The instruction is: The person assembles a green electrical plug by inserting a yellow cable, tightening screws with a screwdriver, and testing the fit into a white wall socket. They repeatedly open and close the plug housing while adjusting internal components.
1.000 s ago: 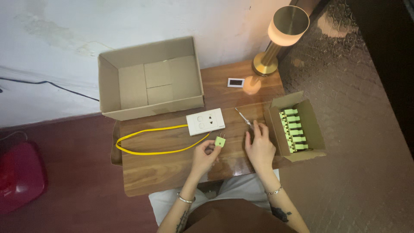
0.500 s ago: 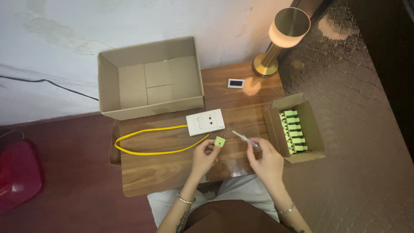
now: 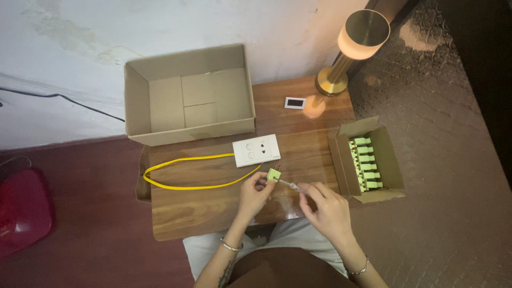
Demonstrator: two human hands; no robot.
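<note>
**Plug pinched in left hand, tool tip at its pins**

Head view: left hand [image 3: 255, 193] is closed w/ fingertips pinching a small green plug [image 3: 273, 174]; right hand [image 3: 326, 207] is curled around a thin screwdriver [image 3: 292, 185], tip at the plug's 4 o'clock side, just touching or nearly so. Step looks like working the plug's screw; next calls for steady tip alignment. Yellow cable [image 3: 186, 172] runs off at 9 o'clock; white socket plate [image 3: 256, 150] at 12; small box [image 3: 392, 160] of green plugs at 3.

Wooden worktop [image 3: 202, 213] set against stained white wall [image 3: 160, 26]; dark red floor [image 3: 80, 240]; brass lamp [image 3: 352, 48] lit
</note>
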